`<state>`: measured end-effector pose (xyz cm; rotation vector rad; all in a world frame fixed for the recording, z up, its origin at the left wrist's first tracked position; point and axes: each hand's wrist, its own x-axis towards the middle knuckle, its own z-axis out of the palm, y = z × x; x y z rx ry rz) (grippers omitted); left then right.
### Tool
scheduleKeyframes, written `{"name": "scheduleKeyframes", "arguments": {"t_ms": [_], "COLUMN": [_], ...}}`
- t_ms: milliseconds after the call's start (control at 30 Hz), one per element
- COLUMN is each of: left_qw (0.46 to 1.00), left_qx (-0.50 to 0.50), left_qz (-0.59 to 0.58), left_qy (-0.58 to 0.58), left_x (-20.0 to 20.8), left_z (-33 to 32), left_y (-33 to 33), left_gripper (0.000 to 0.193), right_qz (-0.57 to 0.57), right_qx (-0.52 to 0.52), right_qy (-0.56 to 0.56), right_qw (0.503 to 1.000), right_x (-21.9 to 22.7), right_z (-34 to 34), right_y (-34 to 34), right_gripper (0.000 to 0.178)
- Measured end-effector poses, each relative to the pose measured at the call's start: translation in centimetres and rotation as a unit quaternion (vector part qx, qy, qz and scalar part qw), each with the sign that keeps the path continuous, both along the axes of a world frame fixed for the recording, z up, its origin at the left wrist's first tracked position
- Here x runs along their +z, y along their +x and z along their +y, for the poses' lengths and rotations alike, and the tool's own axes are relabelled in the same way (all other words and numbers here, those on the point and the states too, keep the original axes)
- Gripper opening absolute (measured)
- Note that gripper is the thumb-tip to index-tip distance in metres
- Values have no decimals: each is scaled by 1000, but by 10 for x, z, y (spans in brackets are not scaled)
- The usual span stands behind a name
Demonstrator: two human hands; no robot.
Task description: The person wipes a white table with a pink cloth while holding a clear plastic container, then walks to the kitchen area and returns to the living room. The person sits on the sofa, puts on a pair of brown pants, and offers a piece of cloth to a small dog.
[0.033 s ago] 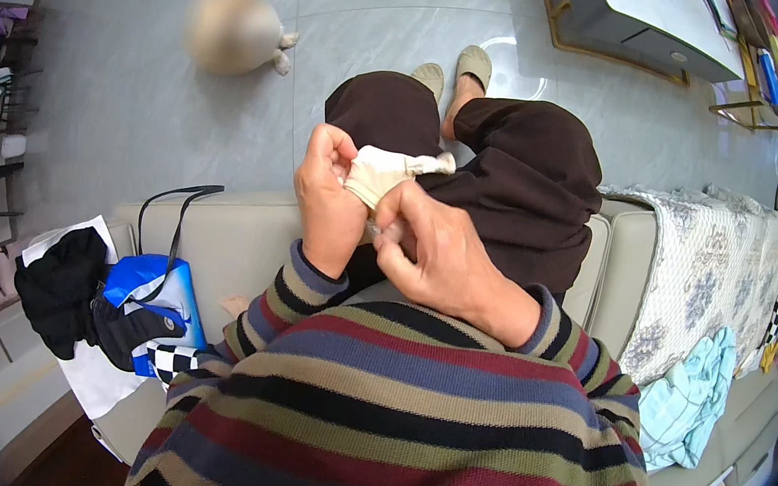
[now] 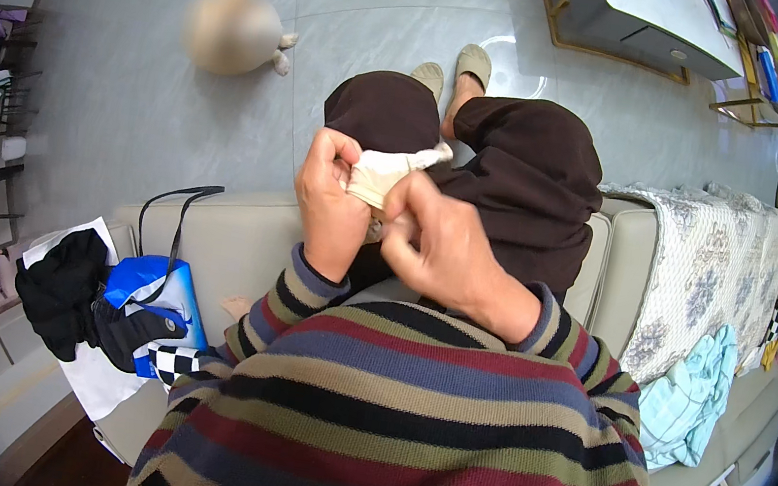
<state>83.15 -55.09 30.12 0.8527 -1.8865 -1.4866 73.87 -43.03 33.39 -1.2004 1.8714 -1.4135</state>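
Over my lap I hold a small cream sock-like cloth piece (image 2: 381,174). Its wide, folded edge faces me, and its narrower end points to the upper right. My left hand (image 2: 331,197) is closed, with thumb and fingers pinching the left side of that edge. The bent, pinching fingers of my right hand (image 2: 443,249) are at the edge's right end and partly cover it. Just below the cloth, between the hands, a small pale bit shows; I cannot make out what it is.
I sit on a pale sofa (image 2: 252,229). To my left lie a blue bag (image 2: 187,299) with a black strap and a black cloth (image 2: 63,287). To my right are a patterned cover (image 2: 693,276) and a mint cloth (image 2: 692,405). A round, blurred cream thing (image 2: 232,30) stands on the floor.
My right hand has turned slightly, its fingers shifting a little at the cloth's edge. The cloth's narrow end has tipped up slightly. My left hand keeps its grip almost unmoved.
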Motion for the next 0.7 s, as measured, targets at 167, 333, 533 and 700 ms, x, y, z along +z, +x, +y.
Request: {"name": "scheduleKeyframes", "arguments": {"t_ms": [167, 333, 533, 700], "left_qw": [992, 986, 999, 998], "left_qx": [-97, -89, 8, 22], "left_qz": [79, 33, -29, -33], "left_qy": [28, 138, -17, -42], "left_x": [-1, 1, -8, -7], "left_z": [34, 45, 20, 13], "left_y": [3, -1, -9, -2], "left_gripper": [24, 21, 24, 27], "right_qz": [144, 105, -28, 49], "right_qx": [-174, -203, -82, -9], "right_qy": [74, 58, -80, -11], "right_qw": [971, 972, 993, 999], "right_x": [-23, -17, -17, -7], "right_z": [-10, -8, 3, 0], "right_y": [-28, -44, -8, -5], "right_gripper": [21, 28, 21, 22]}}
